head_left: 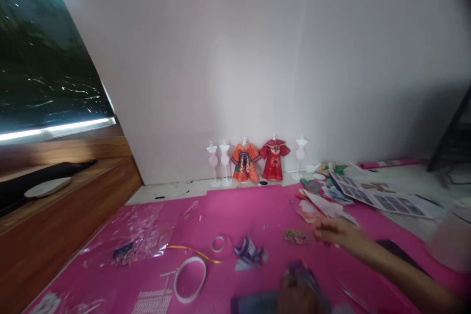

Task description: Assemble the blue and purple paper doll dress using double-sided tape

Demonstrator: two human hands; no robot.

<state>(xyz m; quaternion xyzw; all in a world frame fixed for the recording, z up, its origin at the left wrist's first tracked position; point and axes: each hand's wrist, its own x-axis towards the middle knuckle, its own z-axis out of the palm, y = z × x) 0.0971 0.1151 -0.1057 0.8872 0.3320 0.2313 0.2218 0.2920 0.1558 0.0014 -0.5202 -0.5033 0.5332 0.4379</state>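
"Where's the purple cloth (300, 272)?"
"Bottom centre, at the left hand (300, 300). Too blurred to tell whether those fingers are clamped on it or apart."
"And the right hand (336, 231)?"
"Right of centre, fingers loosely bent. I can't tell whether they pinch anything."
"What might go wrong?"
"A quick sweep of that hand could scatter the patterned oval piece (295, 236) beside it, or drag the paper pieces (324, 206) just above. The left could rumple the cloth by pressing carelessly."
"Any containers?"
"Clear plastic packaging (147, 228), left of centre. A dark blue patterned bundle (124, 253) lies at it, inside or on top, I can't say. The pale tub (451, 235), far right, hides its contents."
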